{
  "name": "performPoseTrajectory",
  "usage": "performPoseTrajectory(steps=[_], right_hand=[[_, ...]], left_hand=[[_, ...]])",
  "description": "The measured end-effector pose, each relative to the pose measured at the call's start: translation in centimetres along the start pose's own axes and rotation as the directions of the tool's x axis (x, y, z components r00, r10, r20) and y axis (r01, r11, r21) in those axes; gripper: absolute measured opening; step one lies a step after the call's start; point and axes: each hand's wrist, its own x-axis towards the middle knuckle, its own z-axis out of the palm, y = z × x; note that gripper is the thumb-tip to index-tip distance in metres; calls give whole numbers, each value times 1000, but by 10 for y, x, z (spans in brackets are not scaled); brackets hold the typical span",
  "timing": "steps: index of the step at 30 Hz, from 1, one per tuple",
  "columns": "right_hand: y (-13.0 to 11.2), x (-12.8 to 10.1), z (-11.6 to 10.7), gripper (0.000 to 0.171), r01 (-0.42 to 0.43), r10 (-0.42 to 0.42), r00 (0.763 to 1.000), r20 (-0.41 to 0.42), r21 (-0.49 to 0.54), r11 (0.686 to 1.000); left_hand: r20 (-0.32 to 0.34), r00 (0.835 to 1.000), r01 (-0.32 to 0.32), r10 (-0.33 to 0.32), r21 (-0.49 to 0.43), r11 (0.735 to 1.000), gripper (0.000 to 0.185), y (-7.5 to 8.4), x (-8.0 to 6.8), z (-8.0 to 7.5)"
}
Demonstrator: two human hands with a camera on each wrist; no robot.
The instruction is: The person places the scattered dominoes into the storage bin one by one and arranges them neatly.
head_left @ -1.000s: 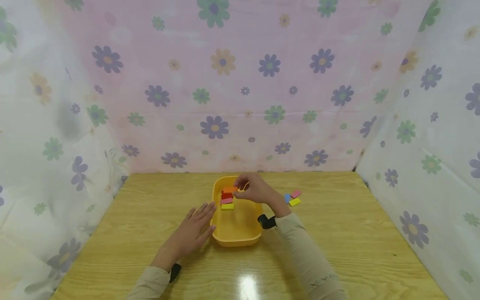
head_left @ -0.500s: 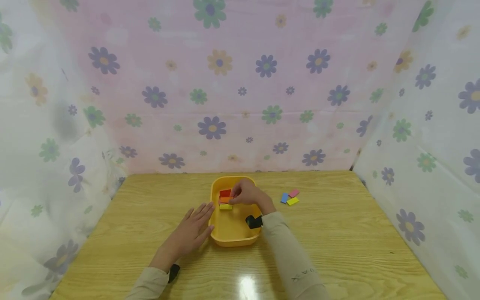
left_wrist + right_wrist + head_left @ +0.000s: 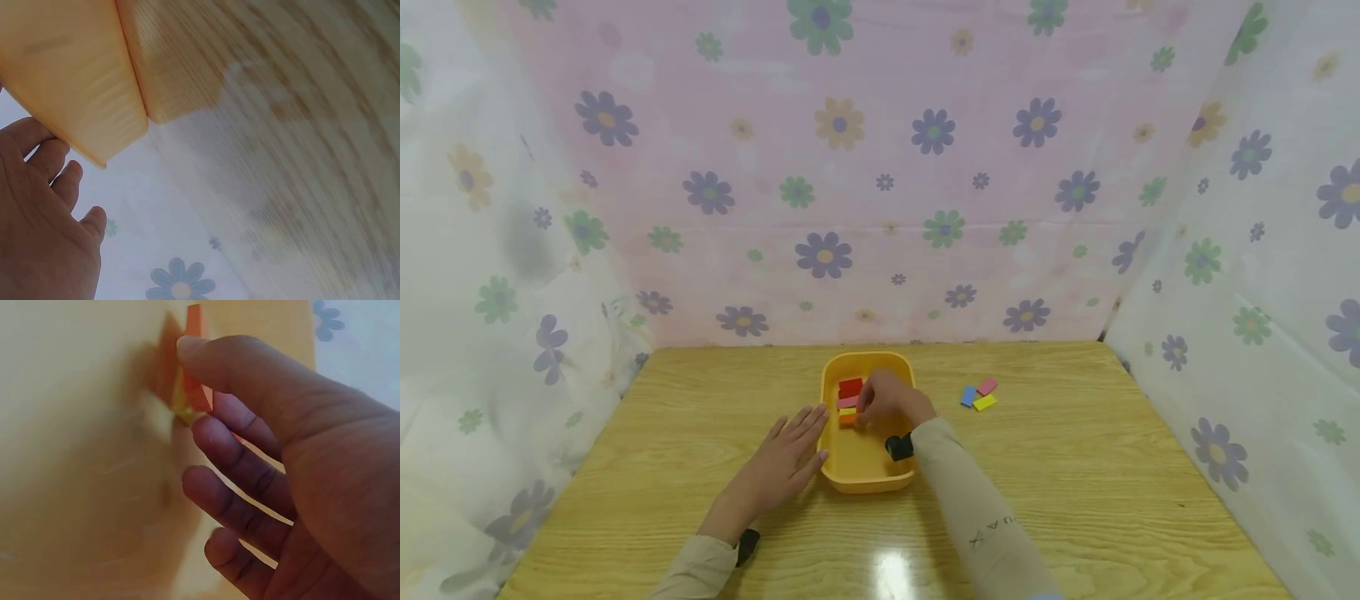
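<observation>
Orange block (image 3: 847,421) points its long axis leftward, pinched by the right hand's (image 3: 891,396) fingers (image 3: 242,417).

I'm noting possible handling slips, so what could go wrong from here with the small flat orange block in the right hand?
The right hand pinches the small flat orange block close beside the small flat yellow block inside the rounded yellow plastic tray, so it might nudge that neighbour askew. The left hand has its fingers at the tray's rim; an uneven push could shift the tray.
</observation>
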Motion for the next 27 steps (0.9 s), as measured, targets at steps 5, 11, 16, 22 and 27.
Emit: performPoseTrajectory(steps=[5, 11, 16, 22, 27], right_hand=[[1, -3, 5, 11, -18, 18, 1000, 15, 10, 1000], [0, -6, 8, 13, -13, 13, 1000, -1, -1, 1000], [1, -4, 13, 15, -29, 28, 999, -37, -19, 999], [0, -3, 14, 18, -31, 29, 998, -62, -40, 999], [1, -4, 14, 19, -21, 18, 998, -64, -51, 998]], left_hand=[[-3, 1000, -1, 1, -3, 1000, 63, -1, 0, 1], [-16, 1000, -3, 3, 4, 1000, 63, 0, 0, 2], [13, 1000, 9, -9, 9, 1000, 64, -1, 0, 1], [27, 1000, 9, -9, 9, 1000, 64, -1, 0, 0], [28, 1000, 9, -9, 5, 1000, 64, 0, 0, -1]])
